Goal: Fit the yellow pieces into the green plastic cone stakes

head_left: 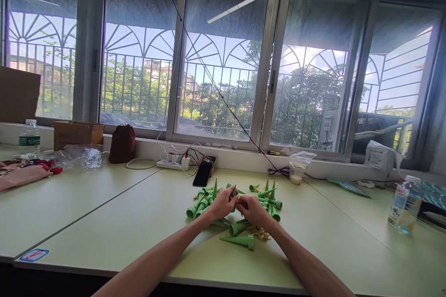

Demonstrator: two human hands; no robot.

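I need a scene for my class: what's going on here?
A person's left hand appears to hold a green cone, point up, above the table. The right hand meets it there; what its fingertips pinch is too small to tell. More green cones cluster around, some upright, some lying, with yellowish scraps nearby.

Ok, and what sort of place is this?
Probably a small indoor workroom: a long table beneath wide windows, many green cones clustered on it, and a power strip near the wall.
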